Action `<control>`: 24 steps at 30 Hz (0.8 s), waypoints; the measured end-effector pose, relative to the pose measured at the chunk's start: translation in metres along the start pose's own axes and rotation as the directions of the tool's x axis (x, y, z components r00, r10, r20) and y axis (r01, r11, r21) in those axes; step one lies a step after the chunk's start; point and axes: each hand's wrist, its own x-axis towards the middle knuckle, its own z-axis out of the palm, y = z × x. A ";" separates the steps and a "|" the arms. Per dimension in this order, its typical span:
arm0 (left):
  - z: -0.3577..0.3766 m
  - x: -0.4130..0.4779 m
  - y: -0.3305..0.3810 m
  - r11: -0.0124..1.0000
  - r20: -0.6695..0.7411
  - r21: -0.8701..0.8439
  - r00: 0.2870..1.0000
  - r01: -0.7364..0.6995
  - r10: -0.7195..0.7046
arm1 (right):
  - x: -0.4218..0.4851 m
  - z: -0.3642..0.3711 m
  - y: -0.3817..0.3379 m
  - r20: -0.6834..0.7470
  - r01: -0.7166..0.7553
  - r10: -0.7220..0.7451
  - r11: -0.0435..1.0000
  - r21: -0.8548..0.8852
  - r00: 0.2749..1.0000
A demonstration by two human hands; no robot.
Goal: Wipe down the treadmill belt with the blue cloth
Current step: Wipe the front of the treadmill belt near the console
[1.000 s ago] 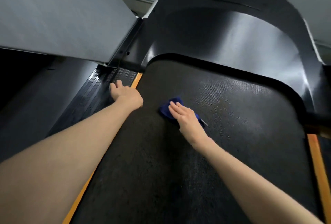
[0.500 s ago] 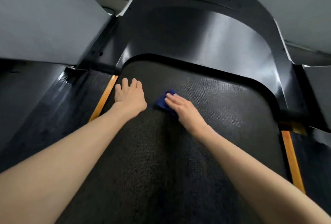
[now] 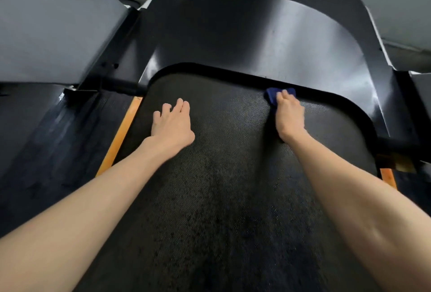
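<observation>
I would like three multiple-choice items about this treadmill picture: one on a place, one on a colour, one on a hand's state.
1. Where is the blue cloth?
A. at the far edge of the belt, by the motor cover
B. on the left side rail
C. near the camera

2. What colour are the strips beside the belt?
A. green
B. orange
C. white

3. How does the left hand lie?
A. gripping the cloth
B. clenched in the air
C. flat on the belt

1 A: the cloth sits by the cover's lower edge.
2 B: both strips are orange.
3 C: its fingers lie straight on the belt.
</observation>
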 end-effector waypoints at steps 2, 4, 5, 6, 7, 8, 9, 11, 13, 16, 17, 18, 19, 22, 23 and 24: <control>0.002 0.004 0.003 0.999 -0.028 -0.010 0.999 0.032 -0.032 | -0.001 0.001 0.005 0.014 -0.187 0.188 0.981 -0.044 0.982; 0.005 0.007 0.015 0.998 -0.051 -0.051 0.998 0.040 -0.043 | -0.009 0.004 -0.027 0.014 -0.174 0.173 0.982 0.071 0.985; 0.007 0.008 0.024 0.997 -0.062 -0.068 0.998 0.024 -0.028 | -0.014 0.008 -0.046 0.021 -0.075 0.073 0.987 0.141 0.997; 0.009 0.007 0.034 0.997 -0.077 -0.081 0.997 0.000 -0.006 | -0.020 0.010 -0.062 0.013 0.096 -0.102 0.971 0.217 0.995; 0.013 0.007 0.042 0.996 -0.091 -0.091 0.996 -0.024 0.016 | -0.025 0.010 -0.073 0.012 0.263 -0.276 0.930 0.258 0.961; 0.015 0.006 0.048 0.994 -0.100 -0.099 0.994 -0.042 0.032 | -0.025 0.007 -0.076 0.028 0.382 -0.403 0.886 0.264 0.915; 0.017 0.004 0.051 0.993 -0.101 -0.102 0.994 -0.055 0.045 | -0.021 0.005 -0.068 0.041 0.425 -0.445 0.874 0.235 0.894; 0.020 0.003 0.046 0.993 -0.098 -0.095 0.994 -0.064 0.054 | -0.011 0.004 -0.039 0.037 0.283 -0.289 0.952 0.119 0.957; 0.020 0.003 0.034 0.996 -0.078 -0.056 0.995 -0.066 0.062 | -0.008 0.002 -0.011 0.006 -0.046 0.045 0.998 0.041 0.999; 0.021 0.004 0.020 0.998 -0.047 -0.053 0.998 -0.033 0.031 | -0.003 0.000 -0.036 0.023 -0.225 0.224 0.972 0.072 0.974; 0.021 0.004 0.017 0.999 -0.036 -0.046 0.999 -0.018 0.016 | -0.003 0.001 -0.055 0.038 -0.146 0.143 0.983 0.112 0.989; 0.021 0.003 0.013 1.000 -0.029 -0.027 1.000 0.011 -0.012 | -0.008 0.006 -0.076 0.041 0.008 -0.014 0.988 0.154 0.999; 0.021 0.002 0.006 0.998 -0.024 -0.005 0.998 0.066 -0.066 | -0.014 0.011 -0.092 0.033 0.189 -0.200 0.962 0.199 0.979; 0.012 -0.004 -0.026 0.945 -0.011 0.002 0.944 0.328 -0.328 | -0.021 0.009 -0.089 0.064 0.410 -0.437 0.878 0.248 0.897; 0.008 -0.006 -0.036 0.925 -0.011 -0.001 0.925 0.380 -0.380 | -0.014 0.008 -0.080 0.066 0.341 -0.363 0.914 0.221 0.929; 0.005 -0.007 -0.043 0.918 -0.014 0.004 0.918 0.396 -0.396 | -0.006 0.008 -0.072 0.044 0.188 -0.202 0.959 0.211 0.978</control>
